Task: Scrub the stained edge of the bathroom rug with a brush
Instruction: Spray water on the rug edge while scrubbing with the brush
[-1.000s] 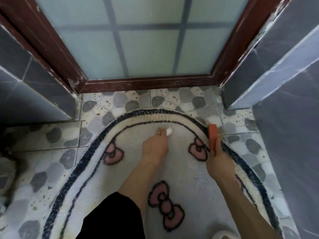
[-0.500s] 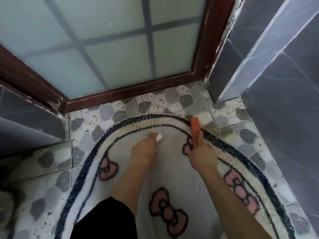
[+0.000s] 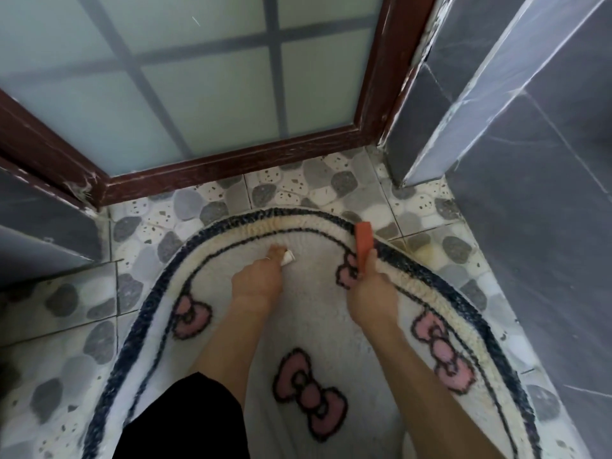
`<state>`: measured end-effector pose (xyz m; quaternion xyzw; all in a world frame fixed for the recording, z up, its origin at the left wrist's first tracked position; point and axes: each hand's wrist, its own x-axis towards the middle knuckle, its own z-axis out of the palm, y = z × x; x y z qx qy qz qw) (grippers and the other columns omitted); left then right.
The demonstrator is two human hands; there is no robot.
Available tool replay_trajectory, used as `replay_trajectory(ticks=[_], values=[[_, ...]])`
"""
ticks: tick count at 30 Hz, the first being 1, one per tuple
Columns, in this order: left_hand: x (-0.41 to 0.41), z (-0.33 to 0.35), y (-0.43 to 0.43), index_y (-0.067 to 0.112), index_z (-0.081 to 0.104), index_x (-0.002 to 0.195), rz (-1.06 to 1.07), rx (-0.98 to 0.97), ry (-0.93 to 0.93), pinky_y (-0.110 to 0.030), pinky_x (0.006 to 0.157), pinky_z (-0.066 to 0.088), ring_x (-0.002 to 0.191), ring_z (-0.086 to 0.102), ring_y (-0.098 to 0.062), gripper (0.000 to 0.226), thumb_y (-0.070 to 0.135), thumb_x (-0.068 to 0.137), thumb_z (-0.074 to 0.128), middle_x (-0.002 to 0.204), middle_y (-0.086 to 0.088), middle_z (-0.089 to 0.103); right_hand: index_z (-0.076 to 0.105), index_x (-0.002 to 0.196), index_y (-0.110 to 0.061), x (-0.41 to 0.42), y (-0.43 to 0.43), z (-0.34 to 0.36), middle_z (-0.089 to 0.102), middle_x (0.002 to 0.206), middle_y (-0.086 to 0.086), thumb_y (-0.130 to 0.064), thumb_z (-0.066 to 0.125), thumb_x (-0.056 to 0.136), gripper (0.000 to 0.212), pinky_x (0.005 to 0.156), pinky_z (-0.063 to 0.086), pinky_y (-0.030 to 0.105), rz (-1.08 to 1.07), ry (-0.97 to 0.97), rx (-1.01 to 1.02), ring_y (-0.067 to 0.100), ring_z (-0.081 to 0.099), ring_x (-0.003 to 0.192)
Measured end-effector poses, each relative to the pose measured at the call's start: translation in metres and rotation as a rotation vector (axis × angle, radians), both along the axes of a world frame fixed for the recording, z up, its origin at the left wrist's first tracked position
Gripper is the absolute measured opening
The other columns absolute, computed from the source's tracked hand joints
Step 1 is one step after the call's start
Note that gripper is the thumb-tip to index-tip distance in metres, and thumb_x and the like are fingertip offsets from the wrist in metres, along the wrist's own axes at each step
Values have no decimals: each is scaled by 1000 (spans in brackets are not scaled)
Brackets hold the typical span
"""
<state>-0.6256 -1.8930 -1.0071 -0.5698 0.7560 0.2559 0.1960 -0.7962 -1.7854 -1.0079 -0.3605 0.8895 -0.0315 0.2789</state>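
An oval white rug (image 3: 318,326) with a dark blue border and pink bows lies on the pebble-pattern floor. Its far edge (image 3: 265,226) looks yellowish. My right hand (image 3: 371,293) grips an orange brush (image 3: 364,243), whose upper end sits over the rug's far right border. My left hand (image 3: 258,283) rests on the rug just inside the inner dark line, its fingers curled round a small white object (image 3: 287,258) that I cannot identify.
A frosted glass door (image 3: 198,94) in a dark red wooden frame stands just beyond the rug. Grey tiled walls (image 3: 546,226) close in on the right and on the left (image 3: 43,226). A black sleeve or trouser leg (image 3: 185,422) shows at the bottom.
The view has swung, so the rug and door sit differently in frame. Both hands stay on the rug's far end, the brush near the right border.
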Motion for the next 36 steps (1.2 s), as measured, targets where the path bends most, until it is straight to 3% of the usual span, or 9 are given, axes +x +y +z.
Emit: replay_trajectory(ticks=[3, 5, 11, 13, 18, 26, 29, 32, 36], values=[[2, -2, 1, 39, 10, 158, -8, -13, -20, -38, 97, 42, 123, 56, -32, 53, 35, 108, 27, 145, -12, 51, -9, 159, -27, 48, -10, -4, 40, 144, 22, -15, 43, 96, 83, 86, 48, 41, 219, -154, -37, 38, 54, 117], [4, -1, 2, 38, 12, 158, -35, -38, -43, -39, 94, 44, 119, 58, -32, 55, 31, 106, 30, 141, -12, 54, -8, 159, -33, 22, 1, -4, 40, 144, 19, -15, 41, 96, 82, 86, 49, 42, 256, -99, 9, 37, 55, 114], [-6, 12, 12, 25, 34, 152, 119, -45, 29, -42, 103, 39, 124, 54, -36, 47, 38, 108, 22, 141, -18, 53, -2, 158, -31, -87, 89, 11, 63, 97, 13, -16, 48, 92, 84, 66, 57, 40, -182, 89, 73, 26, 61, 72], [-18, 19, 24, 24, 44, 144, 152, -40, 119, -43, 104, 39, 121, 55, -37, 45, 42, 108, 24, 138, -18, 56, 0, 159, -28, -69, 94, 12, 62, 101, 13, -20, 45, 97, 77, 63, 52, 37, -152, 99, 20, 26, 58, 73], [-64, 8, 82, 28, 31, 149, -92, -47, 87, -44, 94, 48, 113, 61, -35, 44, 27, 105, 34, 129, -14, 61, -10, 158, -37, 1, 91, 4, 46, 125, 13, -20, 37, 100, 77, 67, 42, 37, 242, -35, 53, 34, 60, 94], [-72, 0, 87, 17, 33, 150, -121, -84, -39, -41, 93, 46, 115, 60, -33, 43, 22, 107, 31, 130, -15, 59, 6, 160, -25, -110, 137, 7, 68, 102, 21, -15, 39, 101, 69, 70, 56, 41, -259, 181, 31, 35, 68, 84], [-76, 1, 89, 17, 25, 155, -141, -91, -69, -41, 92, 47, 115, 61, -33, 48, 18, 107, 29, 132, -14, 59, -6, 156, -41, -59, 132, 13, 61, 101, 13, -11, 38, 100, 78, 51, 54, 38, -61, 77, -45, 29, 65, 71], [-70, 3, 88, 24, 24, 153, -145, -66, -57, -43, 91, 47, 113, 61, -33, 47, 22, 107, 29, 130, -14, 59, -9, 157, -40, -26, 135, 5, 45, 138, 14, -18, 36, 101, 75, 70, 55, 42, 274, 15, 85, 33, 62, 91], [-67, 5, 88, 25, 24, 154, -144, -54, -65, -42, 94, 48, 114, 60, -31, 45, 26, 109, 27, 132, -14, 57, 0, 158, -39, -109, 160, 12, 58, 120, 14, -24, 36, 103, 67, 70, 55, 40, 62, 181, 145, 30, 63, 86]])
